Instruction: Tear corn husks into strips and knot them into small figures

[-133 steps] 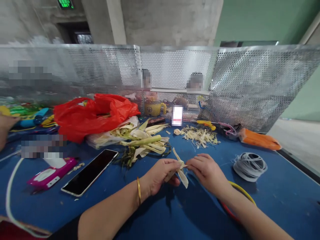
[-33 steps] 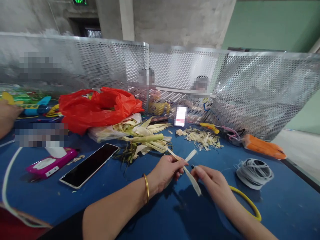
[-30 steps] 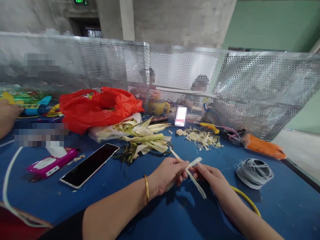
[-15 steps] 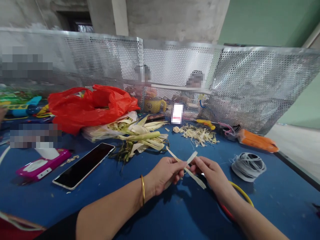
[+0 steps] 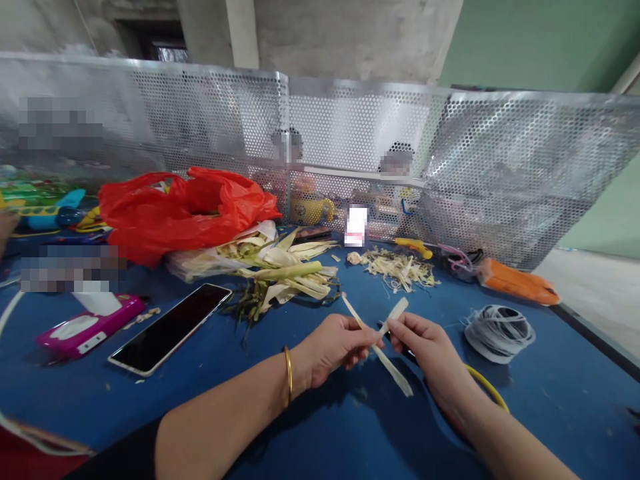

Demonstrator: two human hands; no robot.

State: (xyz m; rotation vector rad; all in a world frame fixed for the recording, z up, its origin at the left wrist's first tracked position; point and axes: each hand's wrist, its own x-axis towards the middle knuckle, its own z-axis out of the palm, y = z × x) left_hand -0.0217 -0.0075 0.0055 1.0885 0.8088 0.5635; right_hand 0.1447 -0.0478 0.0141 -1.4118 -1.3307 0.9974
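My left hand (image 5: 343, 347), with a gold bangle at the wrist, pinches pale corn husk strips (image 5: 395, 373) where they cross between thumb and fingers. One strip runs slantwise from upper left to lower right. Thumb and fingertips of my right hand (image 5: 420, 337) close on the shorter husk piece (image 5: 399, 310) that points up to the right. Under my right hand and wrist shows part of a dark-tipped thing with a yellow loop (image 5: 487, 387); the hand covers most of it, and I cannot tell whether it is held.
Corn husks (image 5: 295, 280) lie by a red plastic bag (image 5: 185, 213). Husk shreds (image 5: 400, 267) sit beyond my hands. Around them are a phone (image 5: 170, 330), a magenta box (image 5: 85, 333), grey cord (image 5: 500, 333) and an orange packet (image 5: 520, 280). A perforated metal screen (image 5: 350, 127) stands behind.
Both hands have shifted slightly right. My right fingers have moved a little down along the short husk piece, so more of its upper end shows.
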